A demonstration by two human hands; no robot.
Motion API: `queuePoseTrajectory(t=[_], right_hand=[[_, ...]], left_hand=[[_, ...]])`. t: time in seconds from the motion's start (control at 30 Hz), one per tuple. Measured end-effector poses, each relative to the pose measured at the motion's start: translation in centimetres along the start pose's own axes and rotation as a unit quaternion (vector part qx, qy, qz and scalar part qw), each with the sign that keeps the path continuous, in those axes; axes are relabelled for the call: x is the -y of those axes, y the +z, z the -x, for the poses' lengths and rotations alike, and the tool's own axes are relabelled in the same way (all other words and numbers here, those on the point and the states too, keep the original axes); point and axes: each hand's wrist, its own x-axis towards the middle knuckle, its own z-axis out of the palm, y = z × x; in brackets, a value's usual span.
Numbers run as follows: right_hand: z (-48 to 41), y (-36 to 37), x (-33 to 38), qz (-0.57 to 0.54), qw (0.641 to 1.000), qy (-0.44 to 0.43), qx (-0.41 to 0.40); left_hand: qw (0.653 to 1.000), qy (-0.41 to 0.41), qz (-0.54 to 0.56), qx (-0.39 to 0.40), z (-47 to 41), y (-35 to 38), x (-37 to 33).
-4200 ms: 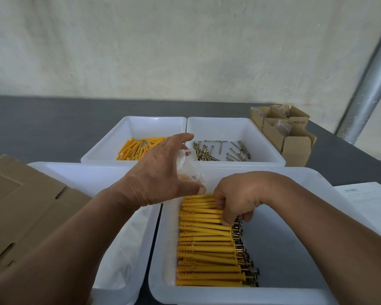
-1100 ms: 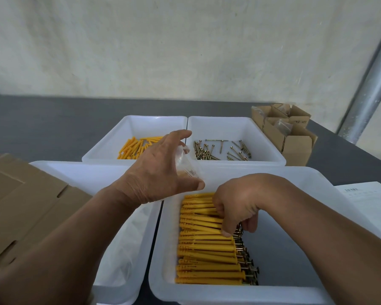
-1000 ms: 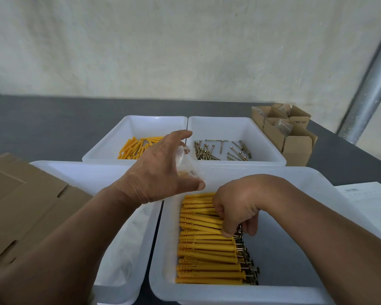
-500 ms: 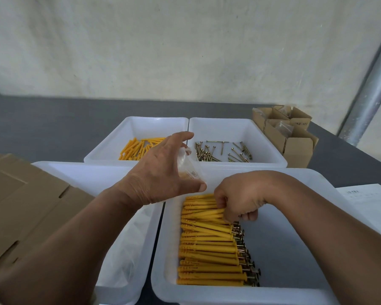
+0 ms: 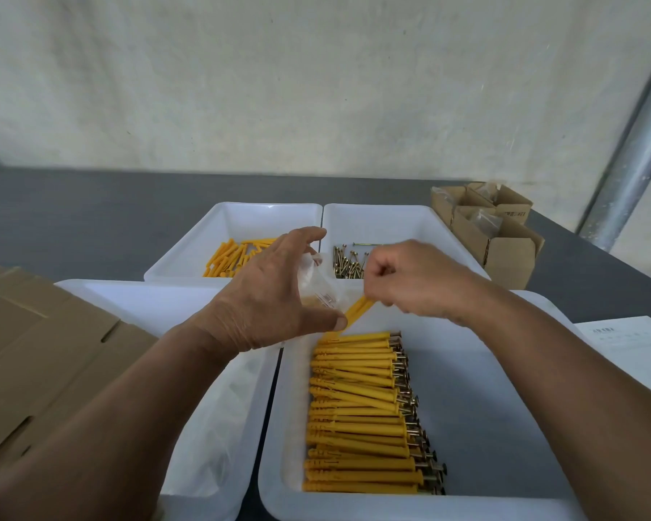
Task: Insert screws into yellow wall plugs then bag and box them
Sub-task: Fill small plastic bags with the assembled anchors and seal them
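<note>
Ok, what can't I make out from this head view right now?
Head view only.
The clear bag: the left hand wraps it and the film glares, so its contents can't be counted.
The yellow plugs in the right hand: curled fingers cover their heads, so the number is unclear.
The paper sheet: cut by the right edge, print too small.
The near left tray: the left forearm covers much of its inside.

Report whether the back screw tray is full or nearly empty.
Nearly empty: the screw tray holds one small heap of screws; its visible floor is bare white.
</note>
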Motion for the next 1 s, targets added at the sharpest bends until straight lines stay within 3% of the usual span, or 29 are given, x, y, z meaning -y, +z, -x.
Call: queuePoseTrajectory(t=[0.2, 0.33, 0.5, 0.77, 1.0], right_hand=[[0.0, -1.7, -0.4, -0.113, 0.975, 0.004, -0.193], [0.2, -2.5, 0.2, -0.215, 0.942, -0.005, -0.257], [0.5, -1.6, 1.1, -0.321, 0.93, 0.002, -0.181], [0.8, 1.4, 1.5, -0.291, 0.953, -0.077, -0.026], [0.8, 3.1, 2.0, -0.226, 0.968, -0.106, 0.013]], left_hand=[[1.0, -0.006, 0.009, -0.005, -0.1, -0.2, 0.1], [1.0, -0.008, 0.006, -0.006, 0.0, -0.1, 0.0], [1.0, -0.004, 0.005, -0.006, 0.0, -0.1, -0.2], [1.0, 0.01, 0.009, -0.011, 0.0, 0.1, -0.2], [1.0, 0.016, 0.014, -0.009, -0.1, 0.2, 0.0]])
